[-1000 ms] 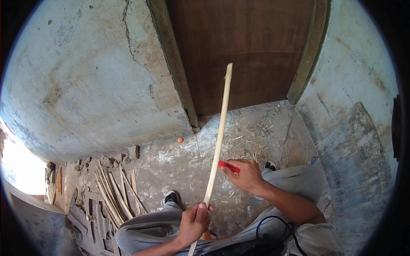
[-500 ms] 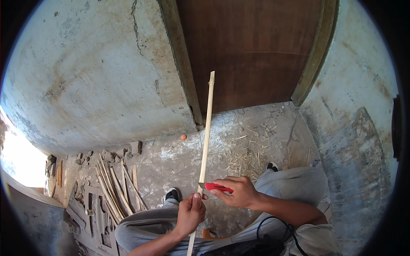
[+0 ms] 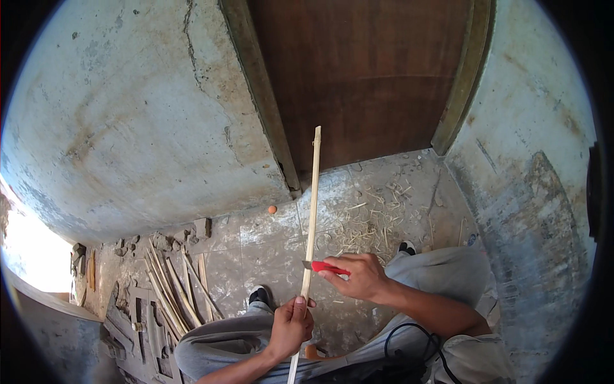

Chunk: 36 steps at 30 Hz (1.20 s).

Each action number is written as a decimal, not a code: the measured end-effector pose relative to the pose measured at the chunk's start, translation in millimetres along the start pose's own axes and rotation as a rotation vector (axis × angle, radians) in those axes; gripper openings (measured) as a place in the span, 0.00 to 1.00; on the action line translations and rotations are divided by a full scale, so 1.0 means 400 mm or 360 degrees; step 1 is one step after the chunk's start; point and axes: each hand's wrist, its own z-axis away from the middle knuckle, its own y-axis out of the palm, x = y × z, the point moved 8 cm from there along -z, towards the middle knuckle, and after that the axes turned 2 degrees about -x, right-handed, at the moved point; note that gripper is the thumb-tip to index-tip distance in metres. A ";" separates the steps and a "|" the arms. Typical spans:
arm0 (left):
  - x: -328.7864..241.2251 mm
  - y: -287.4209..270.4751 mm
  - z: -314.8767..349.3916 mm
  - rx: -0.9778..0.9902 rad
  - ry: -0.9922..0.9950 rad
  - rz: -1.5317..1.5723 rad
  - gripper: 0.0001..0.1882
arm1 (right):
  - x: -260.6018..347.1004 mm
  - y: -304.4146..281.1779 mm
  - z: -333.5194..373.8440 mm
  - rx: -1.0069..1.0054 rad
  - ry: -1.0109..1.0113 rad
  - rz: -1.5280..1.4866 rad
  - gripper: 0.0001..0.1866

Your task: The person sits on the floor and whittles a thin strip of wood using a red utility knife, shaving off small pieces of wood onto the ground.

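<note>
The pale wooden strip (image 3: 313,211) looks light and dry, stiff yet springy, with edges that may splinter; the lower part, below the blade (image 3: 307,264), seems the safest hold. From the left hand (image 3: 291,326), clamped round it, it reaches toward 12 o'clock. The right hand (image 3: 359,278), apart at the left's 2 o'clock, grips a red knife (image 3: 329,268), the blade over the strip at 9 o'clock.

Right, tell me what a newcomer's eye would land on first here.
Likely the red knife in the right hand, its blade at the pale strip that the left hand grips. Then the dark door at the top, and the shavings on the floor before it.
</note>
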 end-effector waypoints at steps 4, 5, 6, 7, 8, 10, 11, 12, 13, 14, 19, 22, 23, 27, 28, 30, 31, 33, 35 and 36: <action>-0.013 0.005 0.004 0.0027 0.0013 -0.0036 0.19 | -0.001 -0.007 -0.011 0.0028 0.0046 -0.0002 0.13; -0.016 0.000 0.002 0.0028 0.0016 -0.0036 0.19 | 0.000 -0.007 -0.011 0.0026 0.0044 -0.0001 0.13; -0.015 -0.002 0.001 0.0049 -0.0008 0.0015 0.19 | 0.007 -0.011 -0.008 -0.0010 0.0002 -0.0014 0.13; -0.012 -0.004 -0.001 0.0068 -0.0033 0.0067 0.19 | 0.014 -0.014 -0.005 -0.0045 -0.0040 -0.0027 0.14; -0.012 -0.007 -0.004 0.0061 -0.0032 0.0070 0.19 | 0.024 -0.013 -0.002 -0.0039 -0.0044 -0.0032 0.14; -0.024 -0.021 -0.012 -0.0023 0.0058 0.0068 0.19 | 0.047 0.002 0.008 0.0080 -0.0037 -0.0030 0.14; -0.025 -0.020 -0.013 -0.0026 0.0058 0.0072 0.19 | 0.055 0.005 0.015 0.0024 -0.0112 -0.0020 0.13; -0.028 -0.019 -0.014 -0.0026 0.0077 0.0059 0.19 | 0.055 0.008 0.018 0.0029 -0.0113 -0.0021 0.13; -0.029 -0.018 -0.013 -0.0025 0.0095 0.0047 0.19 | 0.057 0.011 0.020 0.0063 -0.0104 -0.0021 0.13; -0.028 -0.018 -0.014 -0.0027 0.0094 0.0044 0.19 | 0.057 0.014 0.020 0.0091 -0.0092 -0.0024 0.13; -0.005 -0.014 -0.013 0.0013 0.0046 0.0080 0.19 | 0.037 0.021 0.016 0.0126 -0.0003 -0.0034 0.15; -0.011 -0.014 -0.012 -0.0008 0.0087 0.0049 0.19 | 0.041 0.014 0.011 0.0067 -0.0037 -0.0035 0.14; -0.012 -0.013 -0.013 -0.0005 0.0086 0.0047 0.19 | 0.044 0.008 0.011 0.0020 -0.0066 -0.0051 0.13; -0.006 -0.008 -0.011 0.0014 0.0021 0.0101 0.19 | 0.042 0.008 0.015 -0.0019 -0.0082 -0.0034 0.14; -0.001 -0.007 -0.010 0.0025 -0.0009 0.0134 0.19 | 0.040 0.010 0.016 0.0004 -0.0061 -0.0016 0.14; 0.003 -0.004 -0.011 0.0010 0.0014 0.0123 0.19 | 0.042 0.012 0.017 0.0027 -0.0040 -0.0005 0.14; 0.002 -0.005 -0.012 -0.0004 0.0039 0.0115 0.19 | 0.045 0.011 0.017 0.0025 -0.0038 0.0017 0.14; 0.002 -0.001 -0.011 0.0003 0.0027 0.0123 0.19 | 0.042 0.008 0.018 0.0022 -0.0032 0.0045 0.14; 0.002 0.000 -0.012 0.0008 0.0017 0.0133 0.19 | 0.041 0.009 0.017 -0.0015 -0.0055 0.0038 0.14; 0.001 0.001 -0.012 0.0019 0.0018 0.0134 0.19 | 0.041 0.008 0.017 -0.0015 -0.0055 0.0038 0.14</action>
